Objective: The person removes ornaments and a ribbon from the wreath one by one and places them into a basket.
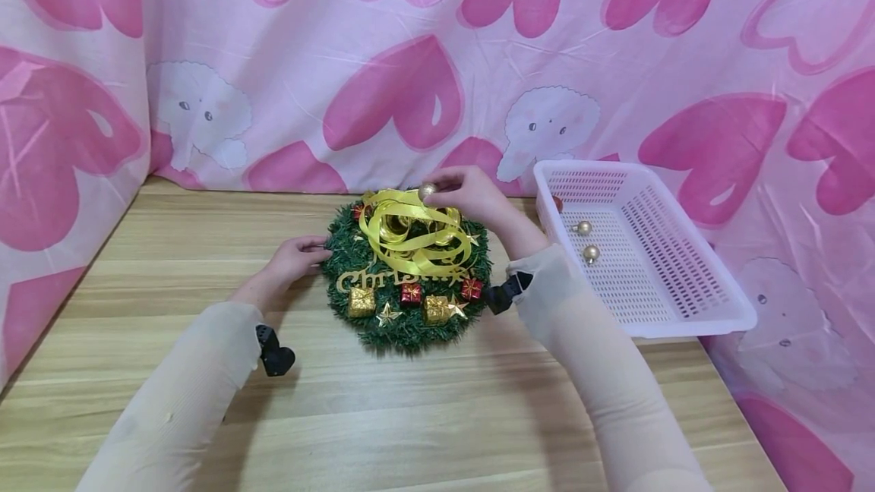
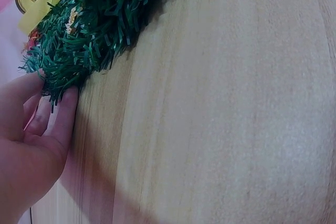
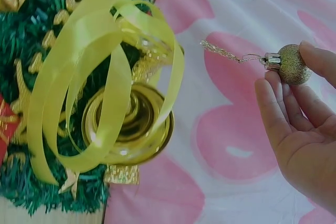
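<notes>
A green Christmas wreath [image 1: 409, 279] lies on the wooden table, with a yellow ribbon bow [image 1: 410, 232], gold bells, small gift boxes and stars on it. My left hand [image 1: 295, 258] rests against the wreath's left edge [image 2: 79, 40], its fingers [image 2: 65, 116] straight and touching the green needles. My right hand [image 1: 465, 192] hovers over the wreath's far side and pinches a small glittery gold ball ornament [image 3: 292, 64] with a thin gold hanging loop [image 3: 223, 52]. The ball [image 1: 427, 190] shows just above the bow [image 3: 100, 82].
A white perforated plastic basket [image 1: 690, 313] stands at the right of the table with two gold balls [image 1: 588, 241] inside. A pink heart-print cloth [image 1: 410, 59] hangs behind and along both sides. Bare wooden tabletop [image 1: 410, 416] lies in front.
</notes>
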Tool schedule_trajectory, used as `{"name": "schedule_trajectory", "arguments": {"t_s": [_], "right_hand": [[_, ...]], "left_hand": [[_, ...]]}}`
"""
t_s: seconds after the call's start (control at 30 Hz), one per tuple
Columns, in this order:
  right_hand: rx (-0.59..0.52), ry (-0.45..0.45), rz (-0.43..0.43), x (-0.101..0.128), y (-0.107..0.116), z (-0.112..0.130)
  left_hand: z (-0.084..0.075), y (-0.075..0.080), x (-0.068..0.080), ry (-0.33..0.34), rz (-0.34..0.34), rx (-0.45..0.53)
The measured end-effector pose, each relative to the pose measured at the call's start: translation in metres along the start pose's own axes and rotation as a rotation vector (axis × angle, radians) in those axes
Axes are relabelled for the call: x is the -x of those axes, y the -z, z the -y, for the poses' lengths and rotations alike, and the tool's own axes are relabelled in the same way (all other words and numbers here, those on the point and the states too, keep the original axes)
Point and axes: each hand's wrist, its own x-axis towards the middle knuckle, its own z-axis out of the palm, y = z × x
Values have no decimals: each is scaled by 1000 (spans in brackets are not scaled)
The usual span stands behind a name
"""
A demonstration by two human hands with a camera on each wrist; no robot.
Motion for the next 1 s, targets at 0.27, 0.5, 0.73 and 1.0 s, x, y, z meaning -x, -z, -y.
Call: {"name": "schedule_trajectory", "arguments": {"t_s": [0.27, 0.5, 0.73, 1.0], "right_hand": [[16, -47, -41, 8, 20, -13], [22, -94, -73, 13, 36, -27], [31, -99, -122, 24, 54, -40], [84, -133, -196, 40, 83, -57]], "left_hand": [[2, 0, -2, -6, -4, -2], [3, 0, -2, -3, -3, 0], [3, 0, -2, -14, 9, 6], [2, 1, -1, -23, 10, 8]]}}
